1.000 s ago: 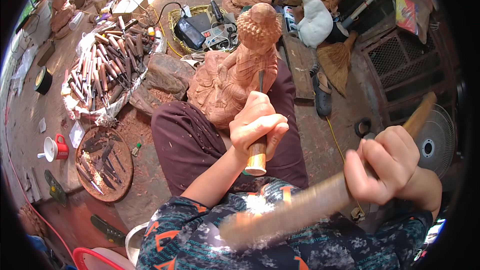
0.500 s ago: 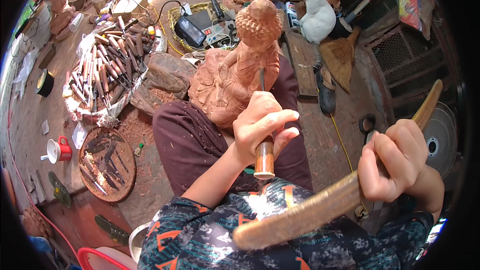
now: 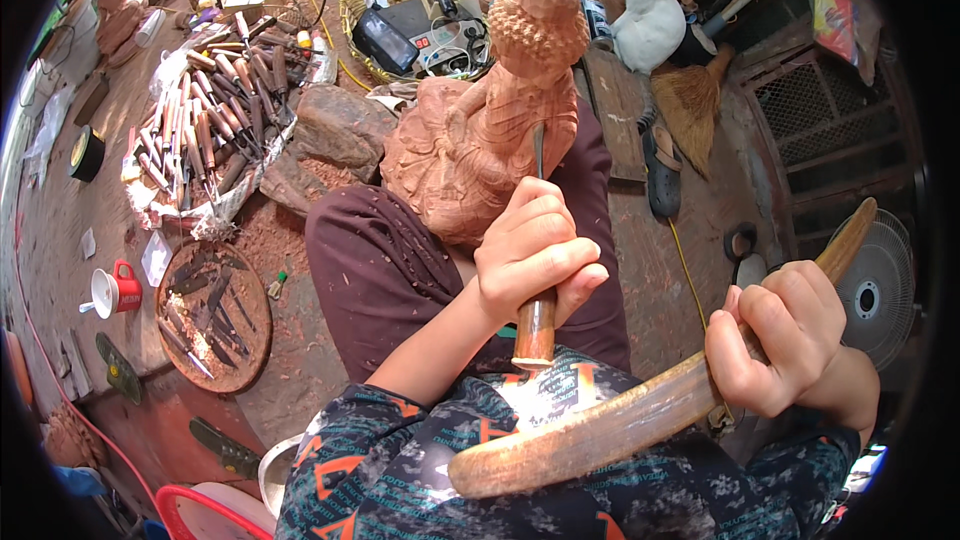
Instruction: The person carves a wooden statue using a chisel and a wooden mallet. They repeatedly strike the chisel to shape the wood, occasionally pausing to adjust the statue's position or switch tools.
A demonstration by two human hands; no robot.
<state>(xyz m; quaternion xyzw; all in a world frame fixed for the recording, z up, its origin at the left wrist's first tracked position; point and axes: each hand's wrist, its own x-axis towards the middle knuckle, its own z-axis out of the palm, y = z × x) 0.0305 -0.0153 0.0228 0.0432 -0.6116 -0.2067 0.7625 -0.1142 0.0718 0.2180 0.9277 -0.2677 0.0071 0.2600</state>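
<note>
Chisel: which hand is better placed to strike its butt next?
Probably the right hand: it grips the curved wooden club; the left hand is wrapped around the chisel, blade toward the carved figure.

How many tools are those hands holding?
2: a chisel in the left hand, pointing toward the carved figure, and a curved club in the right hand. No other held tool shows.

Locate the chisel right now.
In the head view, just right of centre, the chisel is in the left hand, its blade pointing up toward the carved Buddha statue.
</note>
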